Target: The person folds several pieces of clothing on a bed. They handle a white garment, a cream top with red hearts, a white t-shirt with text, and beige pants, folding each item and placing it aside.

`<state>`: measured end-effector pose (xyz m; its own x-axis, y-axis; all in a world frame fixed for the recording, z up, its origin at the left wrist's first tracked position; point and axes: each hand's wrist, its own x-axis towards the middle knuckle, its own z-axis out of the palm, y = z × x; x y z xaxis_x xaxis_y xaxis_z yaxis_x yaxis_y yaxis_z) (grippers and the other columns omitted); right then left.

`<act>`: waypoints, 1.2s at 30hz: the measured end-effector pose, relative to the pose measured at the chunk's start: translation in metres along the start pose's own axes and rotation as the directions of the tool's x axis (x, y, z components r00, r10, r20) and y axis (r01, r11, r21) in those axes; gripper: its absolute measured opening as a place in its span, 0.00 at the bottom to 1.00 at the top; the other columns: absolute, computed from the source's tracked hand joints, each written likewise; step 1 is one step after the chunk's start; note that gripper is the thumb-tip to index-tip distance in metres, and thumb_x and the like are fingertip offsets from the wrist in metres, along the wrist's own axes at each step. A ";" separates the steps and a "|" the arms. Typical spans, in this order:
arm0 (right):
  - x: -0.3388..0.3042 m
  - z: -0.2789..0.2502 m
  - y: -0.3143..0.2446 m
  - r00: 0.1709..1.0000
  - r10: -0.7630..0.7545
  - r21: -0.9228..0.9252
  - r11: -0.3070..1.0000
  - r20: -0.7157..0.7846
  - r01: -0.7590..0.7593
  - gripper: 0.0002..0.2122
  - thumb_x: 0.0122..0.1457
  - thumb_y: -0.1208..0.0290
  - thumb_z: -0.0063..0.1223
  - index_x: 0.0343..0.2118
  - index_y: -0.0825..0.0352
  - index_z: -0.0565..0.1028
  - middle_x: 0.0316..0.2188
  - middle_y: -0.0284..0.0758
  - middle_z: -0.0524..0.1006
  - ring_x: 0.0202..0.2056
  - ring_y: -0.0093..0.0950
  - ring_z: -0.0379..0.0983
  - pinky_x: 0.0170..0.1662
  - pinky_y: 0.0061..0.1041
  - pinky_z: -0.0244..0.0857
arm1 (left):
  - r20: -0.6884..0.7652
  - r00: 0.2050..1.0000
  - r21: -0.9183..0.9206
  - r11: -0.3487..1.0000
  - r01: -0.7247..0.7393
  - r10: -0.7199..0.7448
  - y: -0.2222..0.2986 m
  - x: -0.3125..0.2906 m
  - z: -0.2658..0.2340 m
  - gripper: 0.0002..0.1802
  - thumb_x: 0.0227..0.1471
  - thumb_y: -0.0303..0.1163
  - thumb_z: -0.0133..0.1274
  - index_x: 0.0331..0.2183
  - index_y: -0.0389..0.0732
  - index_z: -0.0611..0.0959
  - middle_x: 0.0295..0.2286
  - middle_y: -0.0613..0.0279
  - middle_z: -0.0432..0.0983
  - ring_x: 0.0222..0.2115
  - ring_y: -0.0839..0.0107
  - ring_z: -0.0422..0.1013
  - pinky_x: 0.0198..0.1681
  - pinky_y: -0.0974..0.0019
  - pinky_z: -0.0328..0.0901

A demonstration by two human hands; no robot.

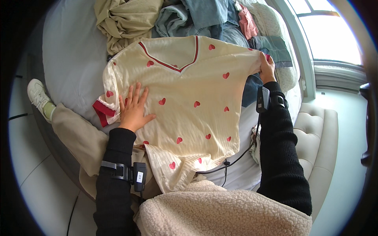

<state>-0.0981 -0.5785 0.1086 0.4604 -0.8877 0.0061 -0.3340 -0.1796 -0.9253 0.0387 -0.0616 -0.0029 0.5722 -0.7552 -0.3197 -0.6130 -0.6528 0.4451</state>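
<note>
A cream satin pajama top (185, 90) with red hearts and a red-trimmed V-neck lies spread in front of me, neckline away from me. My left hand (134, 109) rests flat on its left side, fingers spread, beside the left sleeve with its red cuff (104, 113). At the far right, my right hand (267, 67) grips the end of the other sleeve, fingers closed round the cuff. The lower hem is rumpled and hangs over my lap.
Piled clothes lie beyond the top: khaki trousers (128, 21), blue jeans (204, 17) and a pink garment (247, 23). The bed sheet (67, 51) shows at left, a tufted headboard (319, 133) at right. A black cable (236, 160) runs by my right arm.
</note>
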 end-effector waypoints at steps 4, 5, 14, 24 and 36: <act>0.013 -0.006 0.017 0.994 -0.107 -0.407 0.909 -0.006 0.095 0.14 0.55 0.66 0.61 0.42 0.68 0.75 0.33 0.32 0.78 0.31 0.20 0.74 0.33 0.21 0.70 | 0.004 1.000 -0.011 1.000 -0.001 0.002 -0.001 0.000 -0.001 0.59 0.38 0.52 0.65 0.65 0.53 0.51 0.67 0.62 0.32 0.67 0.56 0.30 0.63 0.35 0.29; 0.012 -0.009 0.020 0.996 -0.075 -0.421 0.906 -0.041 0.051 0.14 0.55 0.67 0.61 0.42 0.68 0.75 0.34 0.33 0.79 0.31 0.20 0.74 0.33 0.21 0.70 | 0.003 1.000 -0.012 1.000 -0.002 0.002 -0.001 0.000 -0.001 0.59 0.38 0.52 0.65 0.65 0.53 0.51 0.67 0.62 0.32 0.67 0.56 0.30 0.63 0.35 0.29; -0.011 0.046 -0.017 0.939 -0.341 -0.817 0.525 0.055 0.238 0.12 0.52 0.61 0.57 0.39 0.58 0.80 0.39 0.37 0.80 0.40 0.37 0.77 0.44 0.32 0.69 | -0.005 1.000 0.009 1.000 0.005 -0.005 0.000 0.002 0.001 0.59 0.38 0.53 0.64 0.65 0.54 0.51 0.67 0.61 0.33 0.67 0.57 0.31 0.63 0.35 0.29; 0.006 0.142 -0.026 0.882 -0.282 -0.759 0.451 0.378 0.470 0.12 0.47 0.59 0.59 0.33 0.57 0.83 0.31 0.38 0.81 0.37 0.39 0.78 0.40 0.35 0.69 | -0.092 0.996 -0.027 0.999 -0.018 0.016 -0.001 0.001 0.001 0.58 0.37 0.54 0.64 0.65 0.54 0.52 0.66 0.58 0.37 0.67 0.55 0.34 0.63 0.35 0.31; 0.019 0.024 0.001 0.974 -0.227 -0.253 0.942 -0.004 0.218 0.14 0.53 0.72 0.60 0.42 0.71 0.79 0.36 0.39 0.81 0.37 0.24 0.77 0.41 0.21 0.69 | -0.249 0.964 -0.030 0.996 0.089 -0.094 0.002 0.006 -0.001 0.56 0.37 0.56 0.64 0.64 0.54 0.56 0.66 0.59 0.41 0.66 0.56 0.37 0.62 0.36 0.41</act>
<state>-0.0699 -0.5858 0.0987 0.5205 -0.8257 0.2174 -0.4225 -0.4703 -0.7748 0.0413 -0.0674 -0.0034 0.7446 -0.6524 -0.1416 -0.5432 -0.7153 0.4397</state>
